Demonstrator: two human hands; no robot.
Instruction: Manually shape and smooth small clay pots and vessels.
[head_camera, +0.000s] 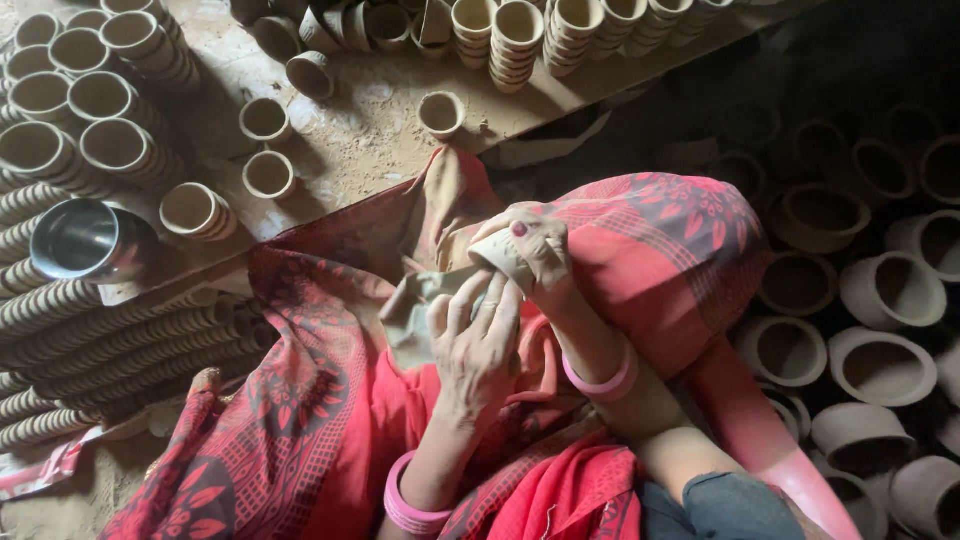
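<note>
we've got one small clay cup (503, 258) pinched in our right hand (535, 250), fingers closed around it, while our left hand (475, 345) presses a grey cloth (420, 305) against it, over the red patterned lap fabric (300, 400). up-left of the cup, stacked cups (520, 40) crowd a dusty board (370, 130) by a steel bowl (85, 240); to its right, bigger pots (880, 360) sit in shadow, so lots looks done.

Stacked clay cups (95, 95) are crowding the board's (360, 150) left edge; a steel tumbler (85, 240) is blocking its near corner; bare patches are lying around loose cups (268, 175) mid-board.
</note>
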